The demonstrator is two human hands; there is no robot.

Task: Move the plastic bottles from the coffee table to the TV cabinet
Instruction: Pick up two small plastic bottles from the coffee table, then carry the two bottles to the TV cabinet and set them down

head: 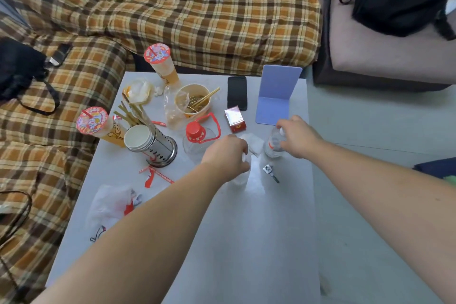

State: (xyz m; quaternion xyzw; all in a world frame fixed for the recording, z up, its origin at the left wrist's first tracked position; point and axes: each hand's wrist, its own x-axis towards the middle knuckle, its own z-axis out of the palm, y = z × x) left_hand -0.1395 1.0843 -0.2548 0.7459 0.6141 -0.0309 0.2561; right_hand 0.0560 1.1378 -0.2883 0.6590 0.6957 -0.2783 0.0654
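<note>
On the white bench (259, 242) both hands are down on small clear plastic bottles. The left hand (225, 155) covers the top of one small bottle (240, 177) near the bench's centre; its fingers curl over the cap and neck, apparently gripping, though the hand hides the contact itself. At about 2 o'clock from it, the right hand (297, 137) closes its fingers around the shoulder and cap of a second small bottle (272, 147), which has a red-marked label and stands upright. A crumpled tissue (254, 142) lies between the two hands.

At 10 o'clock from the left hand stands a larger clear bottle (195, 143) with a red cap and a red carry handle, untouched. The TV cabinet is not in view.

Both small bottles look empty or nearly so, so they should be very light, thin-walled and easy to dent. A grip at the neck, just under the cap, is stiffer than the soft middle and less likely to slip on smooth plastic. The big bottle is best lifted by its handle.

Nearby hazards: a key (270, 171) at 4 o'clock from the left hand, and a cigarette pack (235, 119) and a black phone (237, 92) toward 12 o'clock.
</note>
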